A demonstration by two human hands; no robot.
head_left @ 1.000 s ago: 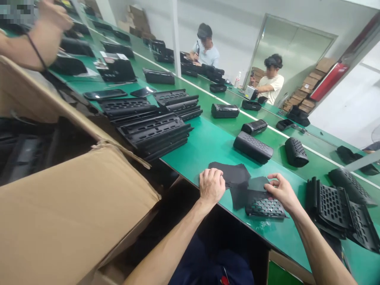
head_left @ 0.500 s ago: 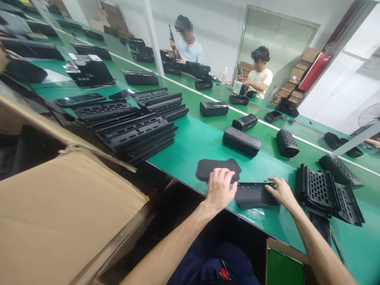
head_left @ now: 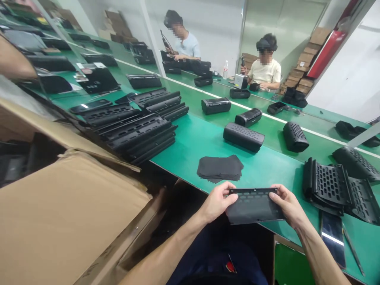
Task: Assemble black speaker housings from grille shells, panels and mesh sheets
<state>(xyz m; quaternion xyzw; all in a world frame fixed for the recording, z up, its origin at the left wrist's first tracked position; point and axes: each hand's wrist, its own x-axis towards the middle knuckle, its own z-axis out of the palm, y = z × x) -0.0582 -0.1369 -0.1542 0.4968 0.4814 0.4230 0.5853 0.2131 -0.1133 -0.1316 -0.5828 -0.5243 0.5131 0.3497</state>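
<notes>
- A green counter (head_left: pixel 208 142) is stretching far and right, with an open cardboard box (head_left: pixel 68 213) sitting at the near left.
- A stack of black sheets (head_left: pixel 220 168) is lying just beyond the hands.
- The left hand (head_left: pixel 216 202) and right hand (head_left: pixel 289 206) are each gripping an end of a black perforated panel (head_left: pixel 253 206), holding it over the counter's near edge.

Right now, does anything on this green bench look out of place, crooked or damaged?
Nothing looks damaged or spilled. The stack of thin black sheets is slightly fanned, its corners not squared up. Both hands, left and right, hold a black perforated plastic panel level by its ends. The stacked black grille panels lie in neat overlapping rows.
</notes>
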